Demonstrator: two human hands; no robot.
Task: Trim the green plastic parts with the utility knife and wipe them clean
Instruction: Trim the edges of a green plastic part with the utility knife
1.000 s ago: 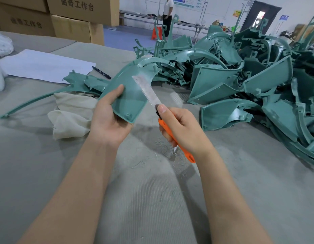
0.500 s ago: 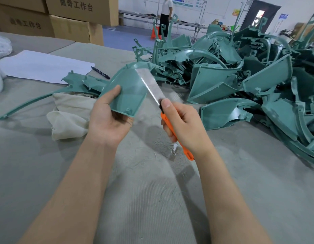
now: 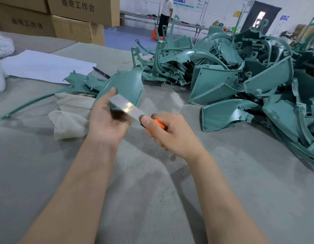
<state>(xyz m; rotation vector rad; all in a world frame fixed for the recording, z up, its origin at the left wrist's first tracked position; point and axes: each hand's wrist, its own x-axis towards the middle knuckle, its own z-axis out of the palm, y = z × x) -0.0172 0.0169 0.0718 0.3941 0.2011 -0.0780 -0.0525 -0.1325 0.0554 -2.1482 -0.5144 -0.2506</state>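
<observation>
My left hand (image 3: 107, 120) grips a curved green plastic part (image 3: 126, 87) by its near end, holding it up over the table. In my right hand (image 3: 172, 134) is an orange utility knife (image 3: 155, 126), thumb near the base of its long steel blade (image 3: 127, 107). The blade lies across the near edge of the part, close to my left thumb. Just left of my left hand a cream cloth (image 3: 70, 118) lies crumpled on the table. A big heap of green plastic parts (image 3: 240, 76) fills the right side.
The table has a grey felt cover (image 3: 152, 199) with thin plastic shavings on it. A white sheet of paper (image 3: 45, 66) and a dark pen (image 3: 101, 73) lie at the far left. Cardboard boxes (image 3: 73, 16) stand behind. A person (image 3: 166, 13) stands far back.
The blade has swung down and left, from the part's upper right edge to its near edge by my left thumb. My left hand has turned the part.
</observation>
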